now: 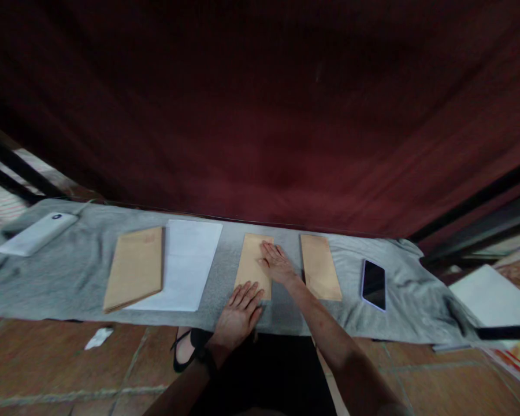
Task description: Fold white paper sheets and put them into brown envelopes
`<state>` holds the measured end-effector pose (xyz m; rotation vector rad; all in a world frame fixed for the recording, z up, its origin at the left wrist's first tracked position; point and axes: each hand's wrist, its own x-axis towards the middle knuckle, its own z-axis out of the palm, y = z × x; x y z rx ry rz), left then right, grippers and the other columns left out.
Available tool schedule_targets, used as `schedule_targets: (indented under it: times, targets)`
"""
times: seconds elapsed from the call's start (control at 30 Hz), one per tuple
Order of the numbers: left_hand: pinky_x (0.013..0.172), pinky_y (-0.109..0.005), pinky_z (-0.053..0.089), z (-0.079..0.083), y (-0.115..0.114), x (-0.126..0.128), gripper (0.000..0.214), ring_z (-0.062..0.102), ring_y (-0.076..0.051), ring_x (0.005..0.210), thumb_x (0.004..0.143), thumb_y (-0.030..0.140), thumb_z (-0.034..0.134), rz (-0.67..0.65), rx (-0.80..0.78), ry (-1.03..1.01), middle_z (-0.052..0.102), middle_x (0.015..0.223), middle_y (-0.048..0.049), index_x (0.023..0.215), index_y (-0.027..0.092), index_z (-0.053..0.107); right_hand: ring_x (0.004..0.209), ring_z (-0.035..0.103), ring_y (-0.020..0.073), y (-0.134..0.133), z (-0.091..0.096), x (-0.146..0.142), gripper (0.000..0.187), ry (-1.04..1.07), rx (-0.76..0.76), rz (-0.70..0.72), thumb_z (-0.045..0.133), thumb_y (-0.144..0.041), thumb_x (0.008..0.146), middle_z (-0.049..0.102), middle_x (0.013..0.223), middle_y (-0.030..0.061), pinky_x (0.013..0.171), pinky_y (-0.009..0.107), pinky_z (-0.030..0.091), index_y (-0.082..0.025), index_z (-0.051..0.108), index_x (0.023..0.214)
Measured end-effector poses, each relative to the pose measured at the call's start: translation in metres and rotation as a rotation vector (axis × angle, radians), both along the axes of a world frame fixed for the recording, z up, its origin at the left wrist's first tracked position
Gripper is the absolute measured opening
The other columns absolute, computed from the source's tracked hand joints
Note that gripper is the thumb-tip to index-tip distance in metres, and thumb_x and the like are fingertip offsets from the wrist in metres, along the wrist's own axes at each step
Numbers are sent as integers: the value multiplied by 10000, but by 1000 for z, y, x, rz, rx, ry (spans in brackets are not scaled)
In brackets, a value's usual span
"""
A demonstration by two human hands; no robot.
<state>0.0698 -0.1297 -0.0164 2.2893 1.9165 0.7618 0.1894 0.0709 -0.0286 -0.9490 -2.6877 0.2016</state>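
Observation:
A brown envelope (pixel 250 260) lies on a grey cloth (pixel 69 271) in front of me. My right hand (pixel 276 263) rests flat on the envelope's upper right part, fingers stretched out. My left hand (pixel 239 312) lies flat at the envelope's near end, fingers spread over its lower edge and the cloth. Neither hand grips anything. A second brown envelope (pixel 320 267) lies just right of my right hand.
A stack of brown envelopes (pixel 135 268) lies at the left, partly over white paper sheets (pixel 186 263). A white power bank (pixel 37 233) sits far left, a dark phone (pixel 373 283) at the right. A dark red curtain (pixel 260 115) hangs behind. A paper scrap (pixel 99 338) lies on the tiled floor.

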Motion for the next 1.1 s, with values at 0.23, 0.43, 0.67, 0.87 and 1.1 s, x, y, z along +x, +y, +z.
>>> schedule_targets:
  times: [0.23, 0.43, 0.67, 0.87, 1.1]
  targets:
    - [1176, -528, 392, 4, -1, 1, 447, 466, -283, 1412, 949, 266, 549, -2, 15, 21, 558, 1479, -66, 1395, 269, 572, 1477, 355, 229, 38, 6, -27, 541, -7, -15, -52, 404, -380, 1041, 380, 1578, 121, 1242, 463, 202, -148, 395, 1530]
    - [1171, -529, 392, 4, -1, 1, 450, 466, -294, 1409, 952, 264, 535, -11, 7, 44, 559, 1478, -72, 1401, 257, 563, 1479, 348, 211, 28, 2, -33, 524, -10, 24, 90, 422, -348, 1040, 384, 1579, 102, 1246, 427, 208, -144, 404, 1522]
    - [1181, -511, 371, -3, -1, 1, 445, 477, -277, 1401, 953, 244, 515, -4, 17, 32, 586, 1449, -67, 1394, 258, 565, 1472, 359, 191, 0, 3, -36, 511, -35, 11, 196, 428, -328, 1043, 383, 1587, 47, 1249, 445, 215, -213, 372, 1537]
    - [1161, -499, 407, -11, -1, 0, 413, 557, -275, 1323, 945, 248, 503, 20, 49, 48, 637, 1379, -111, 1340, 186, 604, 1477, 349, 183, -27, 5, -25, 510, -43, 8, 255, 423, -341, 1052, 381, 1594, 43, 1260, 422, 189, -204, 367, 1541]
    - [1069, -405, 512, -17, -5, -1, 408, 589, -230, 1274, 940, 136, 386, 140, 119, -57, 661, 1290, -119, 1307, 173, 561, 1483, 333, 175, -63, 7, -2, 506, -82, 24, 330, 397, -344, 1069, 361, 1605, 47, 1253, 429, 224, -204, 343, 1552]
